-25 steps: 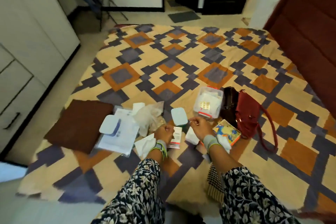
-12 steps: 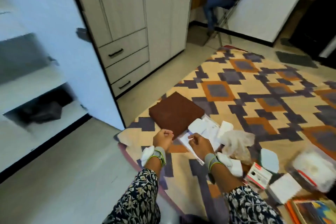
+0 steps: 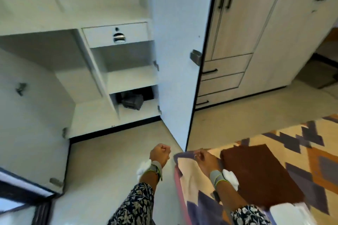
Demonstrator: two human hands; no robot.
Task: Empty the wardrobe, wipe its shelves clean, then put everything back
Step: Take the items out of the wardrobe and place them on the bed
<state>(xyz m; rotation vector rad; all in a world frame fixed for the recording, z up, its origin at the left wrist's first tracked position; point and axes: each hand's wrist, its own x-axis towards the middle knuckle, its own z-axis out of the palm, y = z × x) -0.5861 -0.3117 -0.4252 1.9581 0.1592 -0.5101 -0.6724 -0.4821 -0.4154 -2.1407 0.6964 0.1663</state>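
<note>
Honestly, I can pick out no writing I could read on my feed. The left hand [image 3: 160, 153] sits low in the centre of the frame, clenched into a fist over the bare floor [image 3: 113, 166], arm stretched forward. The right hand [image 3: 204, 157] is just to its right, over the edge of the patterned rug [image 3: 285, 144], fingertips drawn together; whether they pinch anything I cannot tell. White cloth is tucked under a grey wristband [image 3: 216, 177] on each arm.

The wardrobe [image 3: 97, 71] fills the upper left, upright, its open front facing me and its shelves running level. Its door [image 3: 175, 42] swings out toward the hands. A dark bag [image 3: 131, 101] lies in the lowest right compartment, under a bare shelf [image 3: 129, 79] and a small drawer [image 3: 102, 34].
</note>
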